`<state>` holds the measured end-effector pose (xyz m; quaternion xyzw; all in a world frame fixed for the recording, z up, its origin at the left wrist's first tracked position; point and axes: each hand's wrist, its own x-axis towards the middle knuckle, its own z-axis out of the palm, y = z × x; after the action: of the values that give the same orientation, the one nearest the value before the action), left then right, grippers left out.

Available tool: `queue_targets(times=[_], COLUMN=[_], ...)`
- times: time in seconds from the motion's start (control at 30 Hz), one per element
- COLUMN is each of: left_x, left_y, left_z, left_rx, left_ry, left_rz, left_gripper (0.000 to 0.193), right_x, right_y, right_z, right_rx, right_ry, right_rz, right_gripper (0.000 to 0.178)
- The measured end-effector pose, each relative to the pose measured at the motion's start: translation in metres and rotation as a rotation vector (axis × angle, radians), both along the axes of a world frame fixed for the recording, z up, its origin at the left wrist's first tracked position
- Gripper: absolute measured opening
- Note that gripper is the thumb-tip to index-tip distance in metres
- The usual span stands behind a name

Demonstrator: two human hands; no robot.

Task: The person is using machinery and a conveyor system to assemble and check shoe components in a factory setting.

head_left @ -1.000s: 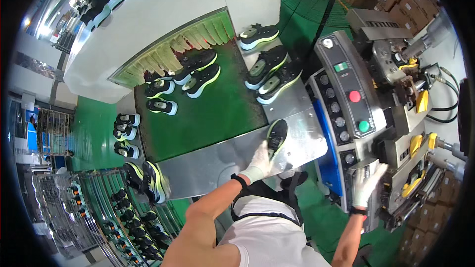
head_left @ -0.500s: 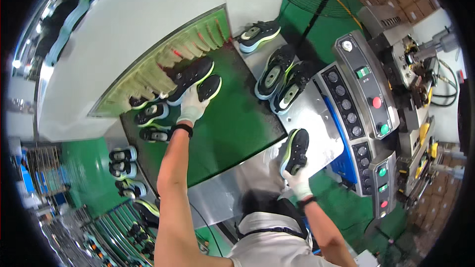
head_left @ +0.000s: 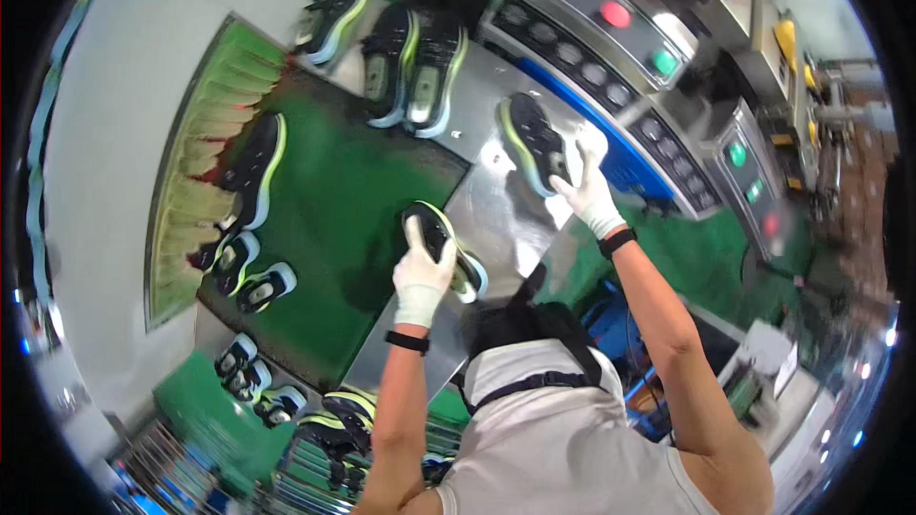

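My left hand (head_left: pixel 423 278), in a white glove, grips a black shoe with a lime and white sole (head_left: pixel 441 246) at the near edge of the green conveyor belt (head_left: pixel 334 219). In a white glove too, my right hand (head_left: pixel 587 189) holds a second black and lime shoe (head_left: pixel 534 141) on the shiny metal plate (head_left: pixel 496 210) beside the belt. Both shoes lie on their sides.
A pair of shoes (head_left: pixel 412 65) and a single shoe (head_left: pixel 329 17) rest at the belt's far end. More shoes (head_left: pixel 250 176) lie by the green strip curtain (head_left: pixel 196 162). A control panel with red and green buttons (head_left: pixel 611 38) stands to the right. Racks of shoes (head_left: pixel 286 410) stand below left.
My left hand has pulled back from the far side of the belt with a shoe to the near edge. My right hand has moved its shoe up onto the metal plate.
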<state>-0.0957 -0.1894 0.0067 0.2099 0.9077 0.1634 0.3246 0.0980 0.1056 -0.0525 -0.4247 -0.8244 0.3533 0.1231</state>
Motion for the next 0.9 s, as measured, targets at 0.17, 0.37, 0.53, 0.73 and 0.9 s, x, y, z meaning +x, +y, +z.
queue_targets(times=[0.17, 0.37, 0.53, 0.73, 0.9], left_x=[0.068, 0.095, 0.046, 0.061, 0.061], left_y=[0.012, 0.049, 0.052, 0.068, 0.056], left_z=[-0.046, 0.002, -0.007, -0.086, -0.128], left_rx=[0.076, 0.022, 0.182, 0.42, 0.603], left_ry=[-0.211, -0.615, 0.116, -0.054, 0.075], left_rz=[0.028, -0.048, -0.998, -1.117, -1.016], left_gripper=[0.069, 0.074, 0.107, 0.092, 0.059], right_x=[0.101, 0.188, 0.166, 0.131, 0.127], right_y=[-0.076, -0.131, -0.104, -0.096, -0.084], right_z=[0.054, -0.003, -0.049, -0.097, -0.108], right_rx=[-0.289, -0.434, -0.083, 0.032, -0.077], right_ry=[0.258, 0.078, 0.04, -0.054, -0.005], right_rz=[-0.167, 0.207, 0.461, 0.611, 0.615], right_gripper=[0.071, 0.082, 0.105, 0.12, 0.116])
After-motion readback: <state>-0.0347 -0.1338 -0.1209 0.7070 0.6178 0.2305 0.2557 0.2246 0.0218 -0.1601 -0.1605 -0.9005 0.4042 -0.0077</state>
